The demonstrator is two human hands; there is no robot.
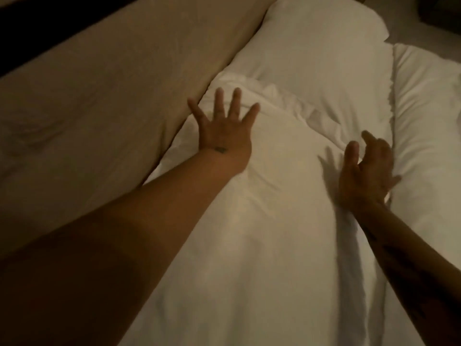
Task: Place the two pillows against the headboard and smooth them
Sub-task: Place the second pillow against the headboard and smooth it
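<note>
L hand (222, 131) splayed flat on near pillow (262, 208); R hand (366, 173) loosely open at its edge.

Pillows, white: 2. Near pillow (262, 221) at 6 o'clock, far pillow (324, 58) at 12 o'clock.
Hands: 2. Left hand (223, 128) at 10 o'clock, right hand (366, 171) at 3 o'clock.
Padded headboard (99, 96), beige: 1.
White duvet (429, 146): 1.

Our bare left hand (223, 132) lies flat, palm down, fingers spread wide, arm stretched forward. Our bare right hand (366, 172) tilts on edge, fingers loosely curled.
</note>
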